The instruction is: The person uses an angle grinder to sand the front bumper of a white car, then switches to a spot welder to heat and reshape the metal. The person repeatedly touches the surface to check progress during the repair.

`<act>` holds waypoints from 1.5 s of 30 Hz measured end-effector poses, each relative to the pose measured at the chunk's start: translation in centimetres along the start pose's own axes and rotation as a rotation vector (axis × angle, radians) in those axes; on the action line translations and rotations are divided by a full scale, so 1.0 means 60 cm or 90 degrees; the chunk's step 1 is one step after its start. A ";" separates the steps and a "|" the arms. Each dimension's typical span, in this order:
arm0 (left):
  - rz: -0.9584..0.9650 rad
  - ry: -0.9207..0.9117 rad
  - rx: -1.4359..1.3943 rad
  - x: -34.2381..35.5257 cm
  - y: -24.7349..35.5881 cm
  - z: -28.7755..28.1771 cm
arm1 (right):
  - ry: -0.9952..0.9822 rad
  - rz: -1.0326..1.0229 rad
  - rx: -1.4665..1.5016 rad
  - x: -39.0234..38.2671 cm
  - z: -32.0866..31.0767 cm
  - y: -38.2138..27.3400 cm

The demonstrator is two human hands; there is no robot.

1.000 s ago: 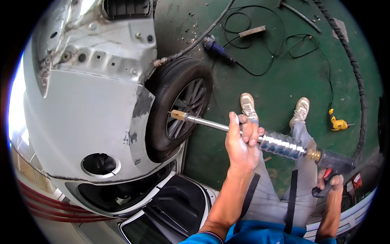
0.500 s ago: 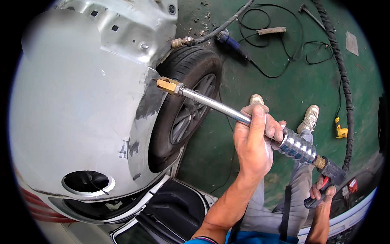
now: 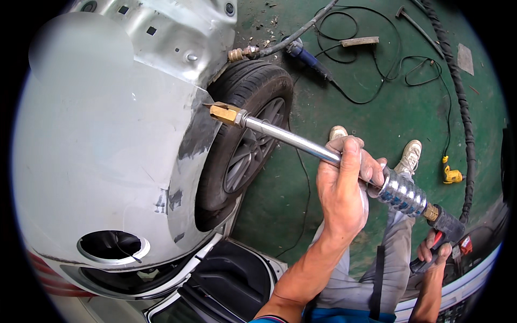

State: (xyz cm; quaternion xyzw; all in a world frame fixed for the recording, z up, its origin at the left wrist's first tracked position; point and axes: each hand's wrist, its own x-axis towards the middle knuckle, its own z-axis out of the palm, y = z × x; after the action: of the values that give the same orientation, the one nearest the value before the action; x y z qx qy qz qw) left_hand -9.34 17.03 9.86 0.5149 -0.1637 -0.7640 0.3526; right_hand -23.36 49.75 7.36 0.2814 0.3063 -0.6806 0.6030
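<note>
My left hand (image 3: 344, 188) is closed around the chrome shaft of a long pulling tool (image 3: 291, 140), just ahead of its ribbed chrome weight (image 3: 401, 194). The tool's brass tip (image 3: 223, 113) rests against the sanded edge of a silver car fender (image 3: 107, 151) at the wheel arch. At the lower right, my right hand (image 3: 431, 253) grips the tool's black handle with a red trigger (image 3: 444, 231). The tool slopes down from the fender towards my right side.
A black tyre on an alloy wheel (image 3: 247, 145) sits under the arch. A round opening (image 3: 113, 247) is in the fender. Black cables (image 3: 377, 81), a blue tool (image 3: 307, 56), a thick hose (image 3: 466, 134) and a yellow clamp (image 3: 451, 175) lie on the green floor. My white shoes (image 3: 412, 153) stand beside the wheel.
The tool's brass tip rose from in front of the tyre to the fender's edge. The view has shifted closer to the car panel. Both hands kept their grip.
</note>
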 end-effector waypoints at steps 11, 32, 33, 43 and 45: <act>0.000 0.000 0.009 0.007 -0.005 0.006 | -0.007 -0.007 -0.007 0.010 0.017 -0.004; 0.005 0.020 0.021 0.004 0.005 0.031 | -0.083 0.052 -0.018 0.002 0.043 -0.059; 0.003 0.018 0.029 0.003 0.008 0.036 | -0.107 0.064 -0.017 0.003 0.050 -0.064; -0.013 0.034 -0.015 0.001 0.024 0.063 | -0.319 0.255 -0.015 0.012 0.056 -0.144; -0.009 0.034 -0.014 -0.005 0.025 0.072 | -0.303 0.240 -0.022 -0.003 0.058 -0.146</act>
State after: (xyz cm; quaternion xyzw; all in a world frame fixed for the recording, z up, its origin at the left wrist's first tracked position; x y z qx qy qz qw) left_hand -12.61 15.70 12.78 0.5320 -0.1421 -0.7544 0.3572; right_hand -32.07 48.01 10.44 0.1556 0.1100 -0.5981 0.7785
